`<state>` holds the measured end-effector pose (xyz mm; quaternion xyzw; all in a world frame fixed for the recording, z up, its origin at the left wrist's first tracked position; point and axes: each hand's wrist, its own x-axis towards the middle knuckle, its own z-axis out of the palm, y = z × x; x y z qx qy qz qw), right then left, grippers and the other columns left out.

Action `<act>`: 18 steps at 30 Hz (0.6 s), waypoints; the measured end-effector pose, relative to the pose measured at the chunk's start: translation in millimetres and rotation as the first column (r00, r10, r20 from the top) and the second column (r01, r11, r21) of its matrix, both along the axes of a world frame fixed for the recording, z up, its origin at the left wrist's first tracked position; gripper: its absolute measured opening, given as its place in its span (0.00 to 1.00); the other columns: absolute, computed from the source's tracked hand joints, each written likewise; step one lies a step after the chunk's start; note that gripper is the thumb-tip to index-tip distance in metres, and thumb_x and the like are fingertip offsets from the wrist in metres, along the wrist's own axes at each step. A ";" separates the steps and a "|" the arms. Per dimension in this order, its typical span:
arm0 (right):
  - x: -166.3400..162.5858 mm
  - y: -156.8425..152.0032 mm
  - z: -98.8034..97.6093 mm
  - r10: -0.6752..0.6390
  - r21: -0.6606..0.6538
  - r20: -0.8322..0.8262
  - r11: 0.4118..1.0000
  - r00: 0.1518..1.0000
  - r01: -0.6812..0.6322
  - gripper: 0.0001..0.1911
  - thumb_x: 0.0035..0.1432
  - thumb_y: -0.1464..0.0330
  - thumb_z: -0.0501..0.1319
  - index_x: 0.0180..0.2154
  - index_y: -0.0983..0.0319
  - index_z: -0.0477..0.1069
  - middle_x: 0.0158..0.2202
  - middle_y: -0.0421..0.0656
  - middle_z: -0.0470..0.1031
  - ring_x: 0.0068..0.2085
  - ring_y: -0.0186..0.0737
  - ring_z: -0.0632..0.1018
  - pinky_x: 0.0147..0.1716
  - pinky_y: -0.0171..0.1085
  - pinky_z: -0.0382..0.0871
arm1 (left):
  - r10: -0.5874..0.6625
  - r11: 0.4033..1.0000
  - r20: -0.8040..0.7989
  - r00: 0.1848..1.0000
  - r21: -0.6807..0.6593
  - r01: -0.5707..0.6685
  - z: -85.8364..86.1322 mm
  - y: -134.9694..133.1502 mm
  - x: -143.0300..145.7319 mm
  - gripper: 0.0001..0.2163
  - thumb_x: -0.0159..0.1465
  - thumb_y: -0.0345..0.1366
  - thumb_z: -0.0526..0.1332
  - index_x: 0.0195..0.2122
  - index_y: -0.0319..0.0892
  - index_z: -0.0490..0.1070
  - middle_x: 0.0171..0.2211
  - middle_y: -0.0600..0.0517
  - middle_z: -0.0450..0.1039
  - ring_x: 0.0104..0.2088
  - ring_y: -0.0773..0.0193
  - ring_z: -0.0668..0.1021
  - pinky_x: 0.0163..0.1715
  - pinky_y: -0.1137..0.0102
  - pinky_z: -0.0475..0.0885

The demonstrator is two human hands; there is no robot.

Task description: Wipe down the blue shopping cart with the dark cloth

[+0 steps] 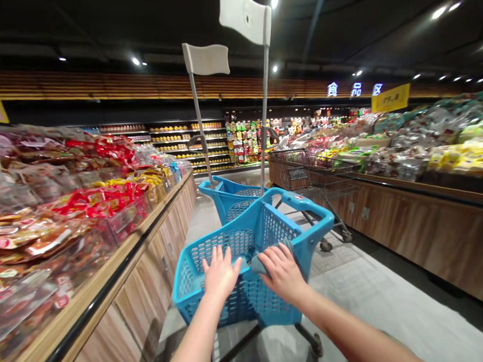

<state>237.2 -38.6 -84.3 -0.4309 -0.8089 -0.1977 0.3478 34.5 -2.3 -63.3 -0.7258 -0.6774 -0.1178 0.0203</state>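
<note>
A small blue plastic shopping cart stands right in front of me, with a grey flag pole rising from it. Over its near rim my left hand is held out flat, fingers spread, with nothing in it. My right hand is bent over a grey-blue cloth at the cart's near side, below the handle. The hand covers much of the cloth. Just beyond stands a second blue cart with its own flag.
A wooden counter heaped with packaged food runs along the left. On the right is another such counter, with a dark wire cart beside it. Stocked shelves line the back. Grey floor lies between the counters.
</note>
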 end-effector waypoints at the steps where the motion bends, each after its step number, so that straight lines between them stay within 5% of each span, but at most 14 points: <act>1: 3.9 -1.9 3.7 0.050 -0.008 0.061 0.999 0.997 -0.049 0.22 0.60 0.60 0.60 0.54 0.59 0.66 0.50 0.47 0.73 0.53 0.47 0.69 0.62 0.50 0.48 | 0.011 1.000 -0.023 1.000 0.009 -0.010 -0.5 -1.3 -5.3 0.31 0.68 0.54 0.40 0.67 0.42 0.52 0.70 0.41 0.42 0.69 0.48 0.47 0.61 0.40 0.47; 9: 72.7 -8.6 50.3 0.121 -0.013 0.291 0.992 0.949 -0.123 0.23 0.58 0.64 0.57 0.55 0.61 0.66 0.50 0.49 0.74 0.52 0.48 0.72 0.58 0.48 0.56 | -0.033 0.999 -0.049 0.998 -0.025 0.032 -2.6 9.6 -36.0 0.32 0.66 0.53 0.44 0.69 0.43 0.47 0.70 0.44 0.36 0.69 0.48 0.44 0.61 0.40 0.49; 15: 160.9 2.1 93.1 -0.073 0.074 0.209 0.996 0.975 0.059 0.16 0.56 0.67 0.56 0.45 0.64 0.71 0.43 0.51 0.76 0.46 0.49 0.74 0.50 0.46 0.66 | -0.054 0.998 -0.010 0.998 -0.032 0.054 -0.3 7.0 -28.6 0.32 0.66 0.51 0.45 0.69 0.42 0.46 0.70 0.43 0.37 0.69 0.48 0.45 0.61 0.40 0.48; 18: 180.0 11.5 104.1 -0.145 0.062 0.167 0.989 0.975 0.136 0.14 0.56 0.67 0.56 0.44 0.64 0.71 0.41 0.50 0.77 0.45 0.48 0.75 0.48 0.44 0.67 | -0.064 0.996 0.005 0.998 -0.055 0.064 -0.3 9.4 -24.8 0.32 0.66 0.50 0.46 0.69 0.42 0.47 0.70 0.44 0.37 0.69 0.48 0.46 0.61 0.39 0.48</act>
